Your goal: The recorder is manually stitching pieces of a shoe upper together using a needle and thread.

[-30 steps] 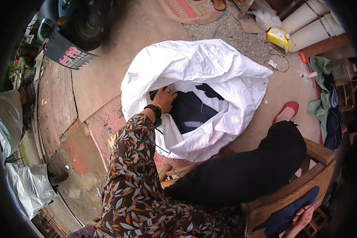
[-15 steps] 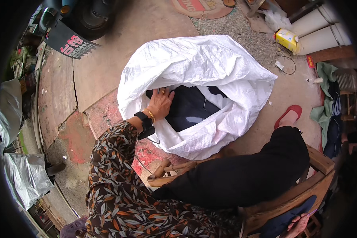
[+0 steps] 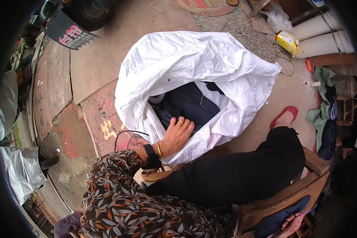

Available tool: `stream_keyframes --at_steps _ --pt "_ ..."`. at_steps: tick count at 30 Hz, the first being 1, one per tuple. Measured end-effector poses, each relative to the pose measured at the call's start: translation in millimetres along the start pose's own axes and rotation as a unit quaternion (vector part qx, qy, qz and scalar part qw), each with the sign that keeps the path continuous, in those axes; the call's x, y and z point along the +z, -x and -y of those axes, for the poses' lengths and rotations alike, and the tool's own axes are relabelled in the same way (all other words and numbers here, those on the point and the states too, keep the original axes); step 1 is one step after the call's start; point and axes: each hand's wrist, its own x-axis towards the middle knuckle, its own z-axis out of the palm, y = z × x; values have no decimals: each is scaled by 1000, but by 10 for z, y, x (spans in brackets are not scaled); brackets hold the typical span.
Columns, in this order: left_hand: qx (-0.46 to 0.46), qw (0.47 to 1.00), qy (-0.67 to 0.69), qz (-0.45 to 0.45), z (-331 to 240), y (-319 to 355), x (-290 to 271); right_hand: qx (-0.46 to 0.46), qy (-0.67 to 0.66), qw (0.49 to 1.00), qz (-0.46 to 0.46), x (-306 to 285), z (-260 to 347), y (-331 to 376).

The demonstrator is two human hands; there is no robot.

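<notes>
A large white woven sack (image 3: 166, 59) stands on the floor in front of me with its mouth spread wide. Folded dark navy cloth (image 3: 186, 101) fills the opening. My left hand (image 3: 177, 135) is over the sack's near rim, fingers bent and closed on the near edge of that cloth; the fingertips are hidden. At the lower right, my right hand (image 3: 291, 225) is closed around a thin purple stick-like tool (image 3: 306, 213), whose kind I cannot make out. A dark blue piece of fabric (image 3: 279, 220) lies beside it on a wooden stool.
The wooden stool or chair frame (image 3: 281, 198) is under and beside my right leg (image 3: 234, 178). A black cable (image 3: 125, 133) runs by the sack's left side. Farther off are a yellow box (image 3: 287, 43), white pipes (image 3: 325, 43), a vehicle's black mudflap (image 3: 69, 33) and silver sheeting (image 3: 23, 170).
My left hand has moved from the far left of the sack's opening toward me and rightward, onto the cloth's near edge. The sack's left inner side is more exposed. The right hand barely moved.
</notes>
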Motion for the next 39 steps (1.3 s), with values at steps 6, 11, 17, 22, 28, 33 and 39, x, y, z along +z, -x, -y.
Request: stream_keyframes --at_steps 6,11,17,22,28,33,39 --pt "15 998 -62 3 -191 146 118 8 -23 1000 0 -3 30 2" --pt "-9 999 -35 -38 -320 366 75 14 -24 1000 -2 24 66 -3" --pt "13 1000 13 -11 -152 84 81 4 -12 1000 2 52 104 -12" --pt "5 979 40 198 390 -620 187 4 -5 1000 -2 78 130 -3" --pt "56 980 30 190 458 -841 203 10 -14 1000 -3 87 138 9" --pt "26 986 54 158 385 -812 108 3 -31 999 8 59 89 -8" --pt "49 998 -4 43 278 -501 92 13 -27 1000 7 34 81 -1"
